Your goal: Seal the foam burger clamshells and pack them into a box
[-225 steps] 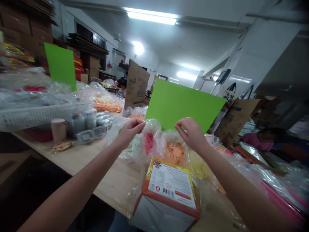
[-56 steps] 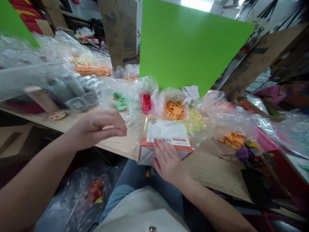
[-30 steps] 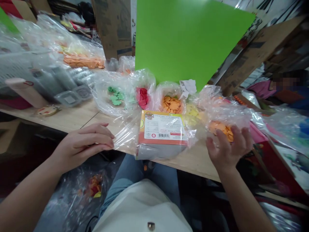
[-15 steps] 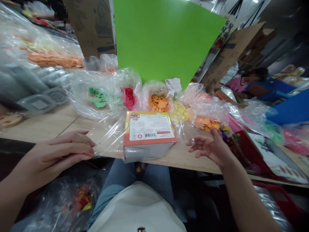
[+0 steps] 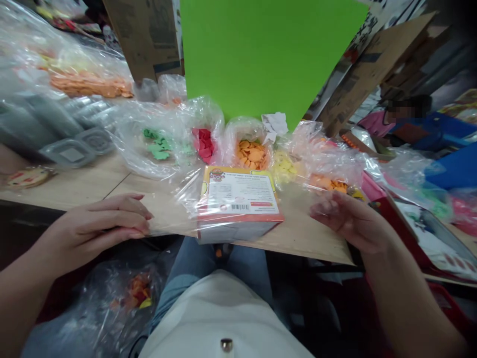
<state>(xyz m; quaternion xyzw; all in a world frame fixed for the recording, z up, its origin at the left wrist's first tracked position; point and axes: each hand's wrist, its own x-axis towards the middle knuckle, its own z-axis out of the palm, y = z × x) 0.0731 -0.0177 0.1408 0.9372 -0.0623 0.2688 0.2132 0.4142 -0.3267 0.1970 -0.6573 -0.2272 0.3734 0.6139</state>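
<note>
An orange, yellow and white printed box (image 5: 240, 194) sits at the table's front edge, its white label panel and barcode facing up. See-through plastic film (image 5: 171, 211) lies over the box and stretches out to its left. My left hand (image 5: 108, 221) pinches the left end of that film between thumb and fingers. To the right of the box, my right hand (image 5: 354, 221) has its fingers curled together, with film over the fingertips.
Behind the box stand plastic bags of green pieces (image 5: 158, 146), red pieces (image 5: 204, 144), orange pieces (image 5: 251, 154) and yellow pieces (image 5: 285, 166). A bright green board (image 5: 261, 59) rises behind them. Plastic containers (image 5: 69, 151) are at the left, a red box (image 5: 406, 233) at the right.
My right hand has gone from spread fingers to curled ones at the film, and moved rightward. The film now stretches tighter across the box. The whole view has shifted slightly.
</note>
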